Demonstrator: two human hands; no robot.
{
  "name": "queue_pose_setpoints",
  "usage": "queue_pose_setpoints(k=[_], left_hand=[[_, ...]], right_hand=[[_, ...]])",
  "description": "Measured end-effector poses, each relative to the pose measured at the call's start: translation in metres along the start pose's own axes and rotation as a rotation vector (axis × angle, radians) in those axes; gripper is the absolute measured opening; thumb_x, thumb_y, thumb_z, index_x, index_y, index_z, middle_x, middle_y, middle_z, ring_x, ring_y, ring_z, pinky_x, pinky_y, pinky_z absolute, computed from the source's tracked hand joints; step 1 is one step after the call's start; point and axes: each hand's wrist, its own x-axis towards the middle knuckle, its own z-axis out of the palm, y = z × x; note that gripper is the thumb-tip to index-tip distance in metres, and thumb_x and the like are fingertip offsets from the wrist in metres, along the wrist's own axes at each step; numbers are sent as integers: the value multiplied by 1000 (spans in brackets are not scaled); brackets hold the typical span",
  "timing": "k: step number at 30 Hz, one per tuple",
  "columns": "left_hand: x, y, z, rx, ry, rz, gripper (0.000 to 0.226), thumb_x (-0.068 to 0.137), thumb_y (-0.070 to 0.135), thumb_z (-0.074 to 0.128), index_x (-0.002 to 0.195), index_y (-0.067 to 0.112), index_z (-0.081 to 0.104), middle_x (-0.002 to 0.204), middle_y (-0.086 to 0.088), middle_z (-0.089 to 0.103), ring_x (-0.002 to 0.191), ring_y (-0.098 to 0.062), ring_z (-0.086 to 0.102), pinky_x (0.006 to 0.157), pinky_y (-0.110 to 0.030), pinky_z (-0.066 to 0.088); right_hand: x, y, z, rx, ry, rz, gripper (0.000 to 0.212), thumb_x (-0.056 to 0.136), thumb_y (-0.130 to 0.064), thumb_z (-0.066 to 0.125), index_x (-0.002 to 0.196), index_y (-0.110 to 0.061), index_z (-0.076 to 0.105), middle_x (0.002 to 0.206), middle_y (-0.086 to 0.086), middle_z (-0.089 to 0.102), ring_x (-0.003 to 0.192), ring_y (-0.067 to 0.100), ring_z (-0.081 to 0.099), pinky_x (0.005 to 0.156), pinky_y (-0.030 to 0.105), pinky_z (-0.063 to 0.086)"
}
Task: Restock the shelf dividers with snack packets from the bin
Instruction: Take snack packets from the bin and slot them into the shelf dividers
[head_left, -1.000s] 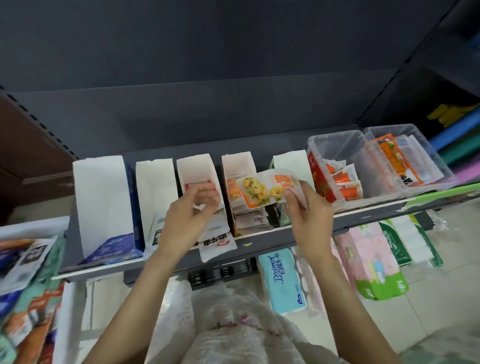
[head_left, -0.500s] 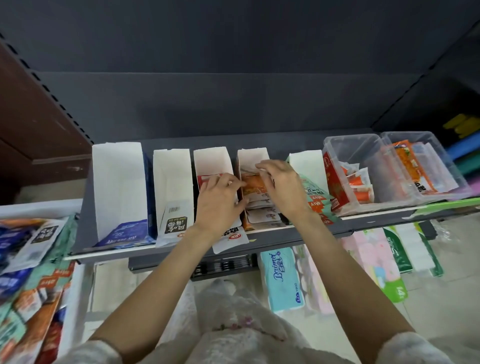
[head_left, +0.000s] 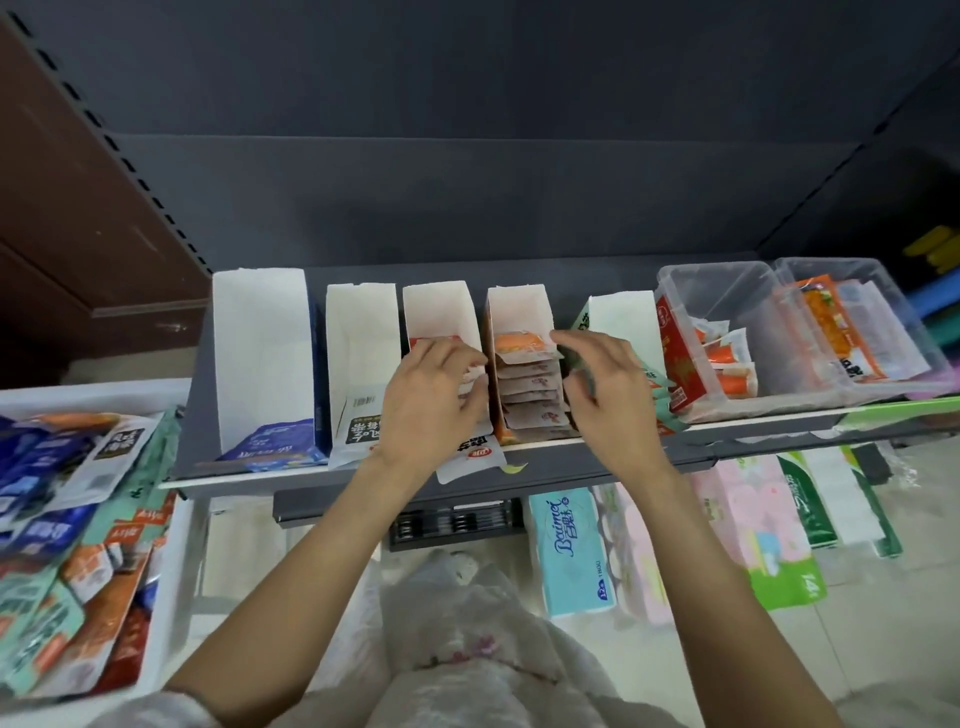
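Judging by looks, the snack packets (head_left: 524, 387) were light, floppy, slick; your left hand (head_left: 431, 400) and right hand (head_left: 608, 395) hovered loosely curled, grasping nothing; pinch edges

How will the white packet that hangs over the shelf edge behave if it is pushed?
The white packet looks flat and thin, so probably light and floppy. It overhangs the shelf edge, so an outward nudge may drop it. Its glossy film likely slides easily.

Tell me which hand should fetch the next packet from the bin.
Left. The left hand is nearer the white bin of packets at the left edge; the right hand sits over the fourth divider, farther away. Neither visibly holds a packet.
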Motion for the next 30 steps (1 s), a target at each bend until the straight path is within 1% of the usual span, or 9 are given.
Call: queue_pose_setpoints(k=[4,8,11,15,18,21,25,28,30], left_hand=[[-40,-5,-44,-92,235,-139,23,89,31,48,93,13,61,85,5,65,78,-10,54,72,-22,36],[-100,-40,-91,-190,236,-312,24,90,33,49,94,13,62,86,10,62,80,-9,57,72,-26,44],[-152,-83,-121,-101,148,-419,24,90,33,52,99,15,65,90,8,65,83,-11,58,72,-25,43],[-218,-141,-149,5,97,-787,22,89,17,63,111,14,63,101,1,69,90,-19,63,71,-26,40],[-259,-189,-167,37,84,-1041,32,89,20,63,120,13,59,120,-8,63,106,-27,60,81,-34,46],[-287,-247,-176,56,46,-1190,44,88,25,64,129,13,52,130,-14,55,113,-32,54,89,-44,46],[-300,-311,-174,17,-82,-1233,56,90,34,61,139,17,41,137,-12,46,121,-29,47,95,-45,46],[-305,-340,-165,39,-271,-1134,74,87,46,61,147,20,27,149,-8,34,134,-26,34,105,-46,38],[-309,-350,-161,21,-359,-1096,81,85,50,61,150,22,20,154,-7,26,139,-27,27,109,-44,32]], right_hand=[[-16,-44,-1,166,91,-116,29,91,-17,49,119,-22,53,95,-3,70,80,14,65,67,33,55],[-31,-100,32,232,-54,-242,21,91,-25,48,107,-18,59,81,-7,70,68,6,64,56,32,54],[-48,-144,73,230,-262,-341,27,92,-27,47,117,-22,55,82,-9,69,68,7,65,57,31,54],[-71,-193,134,170,-639,-404,48,92,-25,48,135,-34,29,99,-4,68,79,20,66,63,39,55],[-83,-228,181,131,-831,-395,50,93,-21,49,138,-31,31,118,-2,62,99,21,62,76,37,53],[-92,-262,233,161,-964,-298,47,93,-16,50,138,-23,37,130,2,55,109,20,57,87,37,50],[-104,-296,316,249,-1092,83,38,93,-15,53,130,-8,48,127,8,58,112,22,58,94,36,49],[-117,-307,371,134,-1015,236,31,93,-24,53,117,-4,51,115,11,59,107,29,58,83,35,51],[-125,-312,396,122,-941,368,41,93,-28,54,123,-2,47,122,12,54,110,29,56,84,35,52]])
